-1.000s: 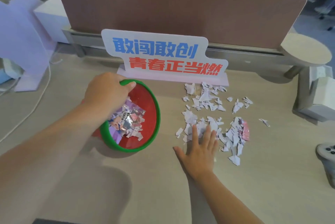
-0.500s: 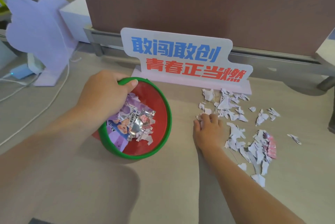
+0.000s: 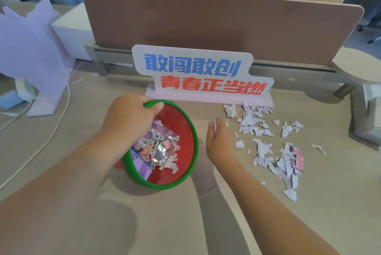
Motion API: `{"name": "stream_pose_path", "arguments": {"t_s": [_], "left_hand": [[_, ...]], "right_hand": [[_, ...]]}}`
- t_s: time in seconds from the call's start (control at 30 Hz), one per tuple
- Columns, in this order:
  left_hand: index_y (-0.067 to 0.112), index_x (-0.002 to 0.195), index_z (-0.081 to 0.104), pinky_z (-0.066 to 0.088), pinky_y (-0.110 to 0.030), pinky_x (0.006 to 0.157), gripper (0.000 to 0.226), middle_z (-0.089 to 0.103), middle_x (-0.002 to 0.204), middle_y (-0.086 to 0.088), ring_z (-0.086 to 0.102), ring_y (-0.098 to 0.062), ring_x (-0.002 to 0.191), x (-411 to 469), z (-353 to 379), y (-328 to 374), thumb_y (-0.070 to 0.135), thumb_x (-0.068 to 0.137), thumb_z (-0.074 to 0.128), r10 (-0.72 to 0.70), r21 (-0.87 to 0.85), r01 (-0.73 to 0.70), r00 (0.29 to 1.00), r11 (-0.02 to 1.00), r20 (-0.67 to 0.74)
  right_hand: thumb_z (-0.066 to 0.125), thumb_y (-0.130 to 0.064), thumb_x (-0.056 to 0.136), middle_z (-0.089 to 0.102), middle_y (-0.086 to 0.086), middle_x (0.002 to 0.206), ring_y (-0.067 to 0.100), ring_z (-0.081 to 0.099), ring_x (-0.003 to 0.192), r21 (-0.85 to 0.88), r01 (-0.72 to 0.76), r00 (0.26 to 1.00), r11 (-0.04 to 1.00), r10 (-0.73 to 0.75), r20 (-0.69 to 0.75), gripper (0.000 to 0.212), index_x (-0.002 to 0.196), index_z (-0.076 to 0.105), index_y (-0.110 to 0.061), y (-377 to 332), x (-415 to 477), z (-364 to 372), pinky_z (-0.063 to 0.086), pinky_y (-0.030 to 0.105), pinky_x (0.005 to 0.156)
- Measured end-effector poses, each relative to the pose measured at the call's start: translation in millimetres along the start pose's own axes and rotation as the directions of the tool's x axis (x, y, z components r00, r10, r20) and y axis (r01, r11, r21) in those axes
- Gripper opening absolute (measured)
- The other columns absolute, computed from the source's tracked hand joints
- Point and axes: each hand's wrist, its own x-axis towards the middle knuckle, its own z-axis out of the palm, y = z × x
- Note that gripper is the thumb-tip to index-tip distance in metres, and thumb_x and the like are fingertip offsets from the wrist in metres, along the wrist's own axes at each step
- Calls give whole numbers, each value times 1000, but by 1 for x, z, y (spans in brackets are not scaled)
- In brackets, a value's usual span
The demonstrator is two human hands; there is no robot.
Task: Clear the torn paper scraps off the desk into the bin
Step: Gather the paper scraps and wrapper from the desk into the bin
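A red bin [image 3: 185, 131] with a green rim is tilted toward the right on the desk, and my left hand [image 3: 129, 118] grips its upper rim. Inside lie a purple snack wrapper and torn scraps [image 3: 162, 151]. My right hand [image 3: 220, 141] hovers just right of the bin, fingers curled around a few white scraps that stick out at the fingertips. A spread of torn paper scraps [image 3: 266, 147] covers the desk to the right of that hand, with a pink piece [image 3: 299, 157] among them.
A standing sign [image 3: 198, 73] with blue and red characters sits behind the bin and scraps, in front of a brown divider panel [image 3: 216, 23]. A lilac stand [image 3: 31, 52] and white cables lie at the left. A grey block [image 3: 367, 114] stands at the right edge.
My right hand went from lying flat on the scraps to closing on some, then lifted and moved left toward the bin. The left hand kept hold of the tilted bin.
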Motion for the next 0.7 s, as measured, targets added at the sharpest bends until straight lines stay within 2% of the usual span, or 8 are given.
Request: {"name": "stream_pose_path", "arguments": {"t_s": [0.1,0.17,0.23,0.33,0.47,0.57,0.63,0.7], "left_hand": [[18,94,78,50,-33,68,30,75,78,-6,66,-23,71,8,-4,-1,42,91,59,14,7,-15,999,1000,34],[17,97,77,51,-34,72,32,75,84,-6,65,-27,76,17,-8,-1,42,92,58,39,22,-41,997,999,72],[18,101,76,47,-31,70,31,73,85,-3,61,-25,76,25,-11,-2,42,92,58,78,40,-84,990,996,120],[20,102,76,41,-29,69,31,71,88,-3,56,-23,76,34,-12,-4,43,92,58,128,64,-142,974,988,184],[17,101,76,42,-30,69,35,74,98,-4,56,-22,78,39,-9,-3,44,92,57,155,71,-174,964,982,218],[17,96,75,40,-30,66,33,73,95,-4,56,-23,76,37,-5,2,45,92,56,152,92,-178,960,980,236],[16,95,75,41,-30,68,34,73,96,-5,56,-25,78,39,-3,4,46,91,58,136,107,-167,958,980,252],[17,99,75,43,-30,71,34,73,102,-5,59,-27,84,41,1,11,46,89,60,128,115,-162,959,980,253]], "right_hand": [[46,-24,94,49,1,65,20,45,59,124,86,995,989,-92,45,15,82,47,-14,-56,-37,9,28,32,50],[48,-26,91,58,9,79,26,50,70,21,106,980,994,-108,166,16,81,45,-16,-77,-51,28,31,33,55],[50,-33,90,59,16,96,34,55,86,-76,111,972,991,-93,215,24,86,51,-10,-86,-60,50,40,37,66],[47,-55,83,54,19,103,38,52,96,-108,98,977,989,-75,201,51,101,60,-9,-93,-68,63,44,43,80],[38,-59,82,55,12,111,35,48,103,-185,145,975,972,-108,194,58,120,59,-21,-93,-65,55,39,42,90],[39,-47,87,57,9,116,28,49,110,-111,130,989,985,-121,88,50,118,60,-15,-83,-59,30,37,37,96],[45,-36,89,55,8,115,25,49,110,-57,46,997,997,-49,-59,37,113,61,-12,-64,-59,11,37,33,97],[41,-38,86,54,9,114,25,50,109,-54,-24,978,998,12,-208,41,111,61,-12,-31,-66,-8,40,35,96]]}}
